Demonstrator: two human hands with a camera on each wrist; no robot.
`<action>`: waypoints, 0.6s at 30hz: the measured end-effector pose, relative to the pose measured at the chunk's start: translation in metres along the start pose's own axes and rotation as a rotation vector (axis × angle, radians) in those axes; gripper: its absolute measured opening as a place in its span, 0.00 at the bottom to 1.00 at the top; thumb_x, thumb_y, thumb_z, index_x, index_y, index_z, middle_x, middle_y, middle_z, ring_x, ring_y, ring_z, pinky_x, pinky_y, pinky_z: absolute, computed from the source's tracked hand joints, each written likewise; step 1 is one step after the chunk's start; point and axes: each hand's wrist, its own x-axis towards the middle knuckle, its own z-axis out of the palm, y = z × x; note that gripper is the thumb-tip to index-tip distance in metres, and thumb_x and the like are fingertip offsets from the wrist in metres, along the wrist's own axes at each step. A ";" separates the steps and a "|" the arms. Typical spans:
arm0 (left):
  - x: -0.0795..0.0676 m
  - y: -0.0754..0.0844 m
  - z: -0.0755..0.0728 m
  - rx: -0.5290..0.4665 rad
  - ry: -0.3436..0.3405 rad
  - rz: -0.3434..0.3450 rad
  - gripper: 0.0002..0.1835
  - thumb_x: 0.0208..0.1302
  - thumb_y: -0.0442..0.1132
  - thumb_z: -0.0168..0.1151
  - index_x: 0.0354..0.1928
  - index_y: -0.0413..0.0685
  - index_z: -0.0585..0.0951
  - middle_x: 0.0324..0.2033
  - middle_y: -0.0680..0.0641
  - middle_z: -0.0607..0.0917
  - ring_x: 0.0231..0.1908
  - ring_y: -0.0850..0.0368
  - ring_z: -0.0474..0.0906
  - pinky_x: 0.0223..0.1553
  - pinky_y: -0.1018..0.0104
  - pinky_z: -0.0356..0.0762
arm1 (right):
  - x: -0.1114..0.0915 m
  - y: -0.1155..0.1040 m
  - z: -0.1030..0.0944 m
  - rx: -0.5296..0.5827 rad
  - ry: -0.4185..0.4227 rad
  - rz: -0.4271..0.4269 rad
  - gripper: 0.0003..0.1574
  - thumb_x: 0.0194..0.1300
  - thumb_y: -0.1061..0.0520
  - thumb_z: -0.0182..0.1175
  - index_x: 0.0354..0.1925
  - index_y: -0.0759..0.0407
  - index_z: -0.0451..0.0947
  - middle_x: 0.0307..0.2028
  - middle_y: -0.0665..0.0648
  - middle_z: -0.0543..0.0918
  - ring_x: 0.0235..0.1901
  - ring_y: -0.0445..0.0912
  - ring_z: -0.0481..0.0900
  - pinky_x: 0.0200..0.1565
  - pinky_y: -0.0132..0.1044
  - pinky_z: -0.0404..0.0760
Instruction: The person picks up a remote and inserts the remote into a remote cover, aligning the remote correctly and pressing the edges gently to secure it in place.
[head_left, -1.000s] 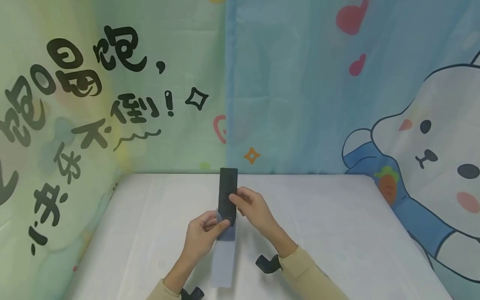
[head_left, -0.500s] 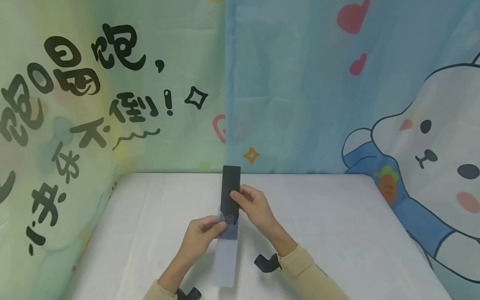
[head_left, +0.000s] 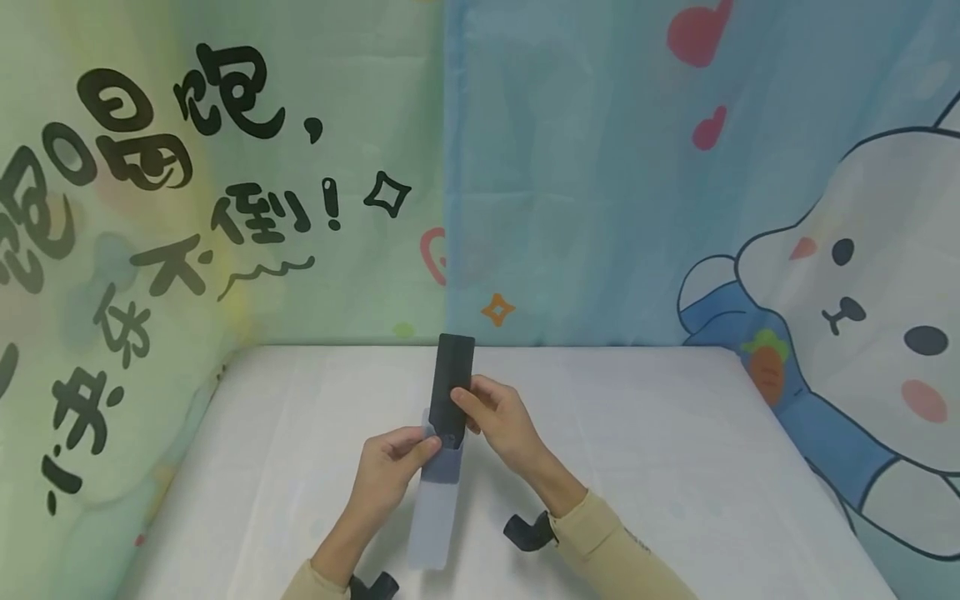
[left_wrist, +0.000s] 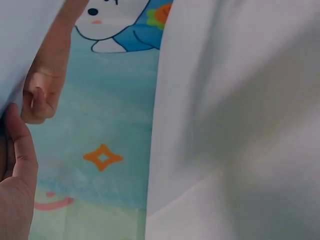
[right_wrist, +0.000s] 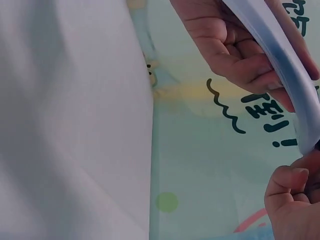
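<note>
In the head view we saw the left hand (head_left: 384, 467) at about eight o'clock of the join, its grip pinching the translucent sleeve (head_left: 432, 525), and the right hand (head_left: 501, 419) at two o'clock, its grip pinching the black piece (head_left: 453, 367). The piece stood at twelve o'clock of the sleeve, its lower end overlapping the sleeve's top; how far inside, we could not tell. We judged that the sleeve, pinched only near its left edge, could twist and let a corner snag. The white surface (head_left: 637, 442) lay beneath, with one black mount (head_left: 528, 533) towards five o'clock and another (head_left: 375, 587) towards seven; neither seemed to block the work.

In the left wrist view, the sleeve crossed the ten-o'clock edge and hid some fingertips.

In the right wrist view, it curved from one to three o'clock before the printed backdrop; we thought that bend could buckle under a push.
</note>
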 end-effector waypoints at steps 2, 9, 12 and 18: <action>0.000 0.001 0.000 -0.009 -0.003 0.007 0.12 0.66 0.37 0.68 0.44 0.33 0.86 0.37 0.43 0.89 0.41 0.51 0.86 0.47 0.60 0.81 | 0.000 0.000 0.000 0.004 -0.007 0.004 0.13 0.75 0.57 0.58 0.46 0.67 0.81 0.28 0.56 0.80 0.25 0.45 0.70 0.29 0.33 0.69; 0.003 0.005 0.001 -0.035 0.000 0.021 0.11 0.66 0.36 0.68 0.43 0.33 0.85 0.36 0.43 0.89 0.39 0.52 0.86 0.46 0.60 0.81 | 0.000 0.000 0.000 0.001 -0.012 -0.012 0.12 0.75 0.57 0.58 0.46 0.65 0.81 0.29 0.56 0.81 0.26 0.44 0.70 0.30 0.33 0.69; 0.004 0.006 0.001 -0.040 0.001 0.021 0.11 0.66 0.36 0.68 0.42 0.33 0.85 0.36 0.43 0.89 0.40 0.51 0.86 0.47 0.60 0.81 | 0.000 0.000 0.000 0.009 -0.010 -0.029 0.11 0.74 0.57 0.59 0.45 0.65 0.81 0.29 0.57 0.80 0.26 0.44 0.71 0.30 0.33 0.70; 0.004 0.004 0.003 -0.053 0.010 -0.002 0.11 0.64 0.34 0.69 0.42 0.32 0.85 0.36 0.42 0.89 0.41 0.52 0.86 0.48 0.62 0.81 | -0.001 0.001 -0.003 0.027 -0.048 -0.024 0.10 0.74 0.58 0.58 0.43 0.66 0.80 0.29 0.57 0.79 0.27 0.46 0.72 0.29 0.33 0.73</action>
